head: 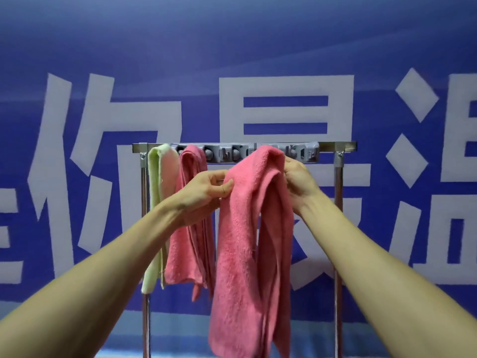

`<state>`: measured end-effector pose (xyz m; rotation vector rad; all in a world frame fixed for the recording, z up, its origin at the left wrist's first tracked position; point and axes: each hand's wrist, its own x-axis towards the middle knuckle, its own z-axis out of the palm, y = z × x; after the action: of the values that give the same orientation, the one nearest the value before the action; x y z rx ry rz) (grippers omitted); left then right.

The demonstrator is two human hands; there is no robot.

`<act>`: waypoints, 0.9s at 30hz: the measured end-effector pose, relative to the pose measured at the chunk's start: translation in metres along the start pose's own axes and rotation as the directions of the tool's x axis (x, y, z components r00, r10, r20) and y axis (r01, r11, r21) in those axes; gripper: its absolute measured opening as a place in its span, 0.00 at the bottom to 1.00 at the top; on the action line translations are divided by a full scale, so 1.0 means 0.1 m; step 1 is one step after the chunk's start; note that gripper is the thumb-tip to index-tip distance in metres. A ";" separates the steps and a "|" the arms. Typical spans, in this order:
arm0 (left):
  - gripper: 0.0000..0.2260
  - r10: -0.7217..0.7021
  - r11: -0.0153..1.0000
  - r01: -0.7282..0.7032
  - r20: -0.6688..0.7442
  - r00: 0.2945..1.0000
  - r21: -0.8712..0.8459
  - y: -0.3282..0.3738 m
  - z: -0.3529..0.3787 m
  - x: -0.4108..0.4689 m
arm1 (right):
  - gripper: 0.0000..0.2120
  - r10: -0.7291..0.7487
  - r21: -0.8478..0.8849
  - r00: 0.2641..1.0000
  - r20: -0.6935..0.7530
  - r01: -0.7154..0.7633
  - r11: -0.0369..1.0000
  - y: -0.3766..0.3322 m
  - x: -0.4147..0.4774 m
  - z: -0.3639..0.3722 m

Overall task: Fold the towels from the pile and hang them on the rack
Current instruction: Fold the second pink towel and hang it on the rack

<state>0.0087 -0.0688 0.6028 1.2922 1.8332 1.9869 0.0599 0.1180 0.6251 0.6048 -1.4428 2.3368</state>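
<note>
The left hand point(206, 189) pinches the left edge of the folded fluffy pink towel point(245, 241). The right hand point(299, 177) grips its right edge near the top fold. The fold hides part of the grey hook strip point(224, 152) on the metal rack point(338, 161). To the left hang a second pink towel point(191, 244) and a pale green-and-pink towel point(160, 182). Behind stands a blue banner wall point(258, 47).

Left hand point(206, 189), right hand point(300, 177) on towel point(245, 241), maybe racked
</note>
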 end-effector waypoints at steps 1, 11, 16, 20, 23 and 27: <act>0.13 0.019 1.000 -0.019 -0.007 1.000 -0.020 0.01 -0.04 0.07 | 0.09 0.031 0.005 0.998 -0.048 -0.031 1.000 0.03 0.11 0.00; 0.08 0.052 0.991 -0.100 -0.432 0.901 -0.089 0.06 -0.42 0.76 | 0.19 0.224 0.014 0.941 -0.253 -0.228 0.974 0.24 0.99 0.32; 0.06 0.092 0.994 -0.105 -0.563 0.821 0.010 0.04 -0.47 1.01 | 0.20 0.295 -0.032 0.901 -0.317 -0.321 0.946 0.42 1.37 0.28; 0.04 0.202 0.957 -0.003 -0.658 0.725 0.290 -0.21 -0.61 1.15 | 0.12 0.313 0.006 0.860 -0.403 -0.340 0.940 0.63 1.52 0.18; 0.07 0.318 0.878 0.107 -0.733 0.601 0.467 -0.38 -0.62 1.17 | 0.34 0.339 0.077 0.864 -0.371 -0.336 0.939 0.85 1.79 -0.06; 0.08 0.205 0.910 0.138 -0.712 0.671 0.392 -0.63 -0.62 1.14 | 0.29 0.290 -0.019 0.875 -0.387 -0.323 0.946 0.92 1.71 -0.12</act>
<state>-0.1297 -0.0290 0.6103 0.5500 2.7336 2.4651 -0.1331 0.0983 0.6381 -0.1162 -1.5224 2.4302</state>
